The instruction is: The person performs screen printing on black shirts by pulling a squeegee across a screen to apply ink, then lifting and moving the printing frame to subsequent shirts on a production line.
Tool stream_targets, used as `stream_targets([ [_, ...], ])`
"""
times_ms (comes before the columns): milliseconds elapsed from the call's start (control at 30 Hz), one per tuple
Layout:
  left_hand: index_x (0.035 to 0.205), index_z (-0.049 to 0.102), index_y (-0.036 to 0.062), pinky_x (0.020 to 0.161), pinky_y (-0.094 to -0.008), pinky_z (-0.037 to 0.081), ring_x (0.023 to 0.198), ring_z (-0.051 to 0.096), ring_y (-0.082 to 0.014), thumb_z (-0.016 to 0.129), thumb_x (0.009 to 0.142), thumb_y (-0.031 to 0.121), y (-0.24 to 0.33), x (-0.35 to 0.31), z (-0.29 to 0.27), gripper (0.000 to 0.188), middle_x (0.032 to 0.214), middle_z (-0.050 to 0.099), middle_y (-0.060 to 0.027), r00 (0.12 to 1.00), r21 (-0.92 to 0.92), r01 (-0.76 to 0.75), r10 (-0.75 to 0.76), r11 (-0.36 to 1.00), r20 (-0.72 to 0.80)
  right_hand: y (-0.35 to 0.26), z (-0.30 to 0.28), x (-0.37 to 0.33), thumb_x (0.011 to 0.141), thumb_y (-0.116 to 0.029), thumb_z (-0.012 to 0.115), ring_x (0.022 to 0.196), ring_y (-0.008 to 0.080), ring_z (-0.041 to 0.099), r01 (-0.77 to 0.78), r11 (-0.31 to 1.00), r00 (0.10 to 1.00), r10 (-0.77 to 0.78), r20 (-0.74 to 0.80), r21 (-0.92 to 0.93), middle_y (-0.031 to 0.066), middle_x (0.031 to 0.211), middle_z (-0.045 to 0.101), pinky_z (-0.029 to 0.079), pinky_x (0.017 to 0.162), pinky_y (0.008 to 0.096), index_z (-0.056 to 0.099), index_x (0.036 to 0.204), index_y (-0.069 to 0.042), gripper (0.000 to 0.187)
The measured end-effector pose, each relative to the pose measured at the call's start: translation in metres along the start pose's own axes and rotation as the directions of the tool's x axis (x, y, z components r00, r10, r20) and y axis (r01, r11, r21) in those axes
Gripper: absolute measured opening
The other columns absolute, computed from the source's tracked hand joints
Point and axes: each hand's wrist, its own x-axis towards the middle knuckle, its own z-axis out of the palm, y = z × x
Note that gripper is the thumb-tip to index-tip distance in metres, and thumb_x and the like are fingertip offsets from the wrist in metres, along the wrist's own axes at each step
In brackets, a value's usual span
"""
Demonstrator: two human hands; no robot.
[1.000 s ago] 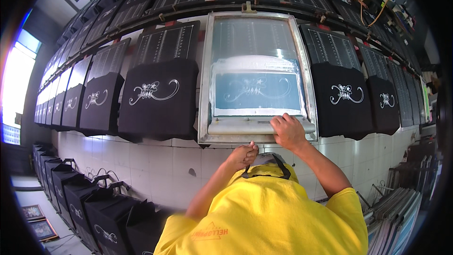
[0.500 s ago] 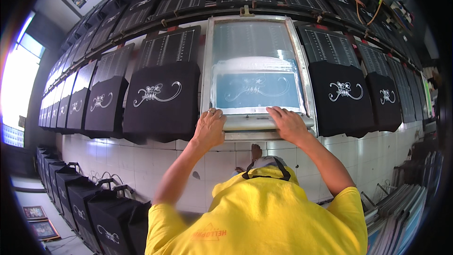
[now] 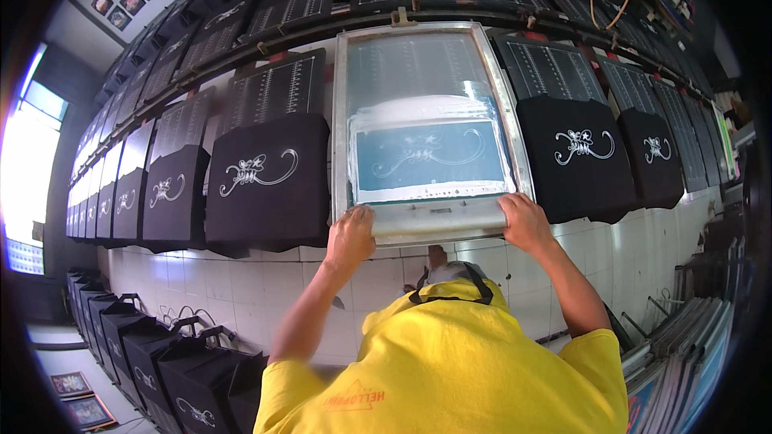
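A silk-screen printing frame [image 3: 516, 141] lies over a printing board, with a blue mesh, a pale scroll-and-flower stencil and a band of white ink around it. Across its near end rests a wide, pale squeegee [image 3: 438, 219]. My left hand [image 3: 351, 235] is closed at the frame's near left corner, beside the squeegee's end. At the near right corner my right hand [image 3: 526, 223] curls over the frame in the same way. The undersides of both hands' fingers are hidden. Whatever lies beneath the screen is covered apart from a faint view through the mesh.
Black shirts with white scroll prints, one left [image 3: 256, 181] and one right [image 3: 581, 153], lie on boards beside the frame. A metal rail [image 3: 277, 38] runs behind. More black shirts [image 3: 189, 382] stand at lower left. Stacked screens [image 3: 683, 362] lean at lower right.
My right hand has slid outward from the squeegee's top to the frame's near right corner. My left hand has shifted slightly to the near left corner. The squeegee stays at the near end.
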Motion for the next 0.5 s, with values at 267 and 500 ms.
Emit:
stream_targets([
  [267,0.102,0.064,0.0023,0.083,-0.0337,0.056,0.111,0.063,-0.0250,0.063,0.067,0.001,-0.015,-0.010,0.034,0.036,0.114,0.066,-0.0106,0.989,0.082,-0.118,0.125,0.990,-0.083,0.007,0.023,-0.008,0.072,0.001,0.059,0.101,0.0306,0.062,0.080,0.990,0.990,-0.093,-0.110,-0.117,0.0131,0.104,0.063,0.056,0.079,0.0378,0.059,0.096,0.001,0.024],
  [500,0.100,0.064,0.0031,0.076,-0.0320,0.057,0.104,0.067,-0.0243,0.063,0.065,0.000,-0.054,0.061,0.037,0.035,0.111,0.067,-0.0094,0.973,0.114,-0.176,0.191,0.978,-0.130,0.031,0.028,0.060,0.072,0.000,0.058,0.094,0.0305,0.064,0.089,0.985,0.983,-0.110,-0.147,-0.147,0.0137,0.098,0.064,0.058,0.075,0.0376,0.060,0.091,0.002,0.019],
])
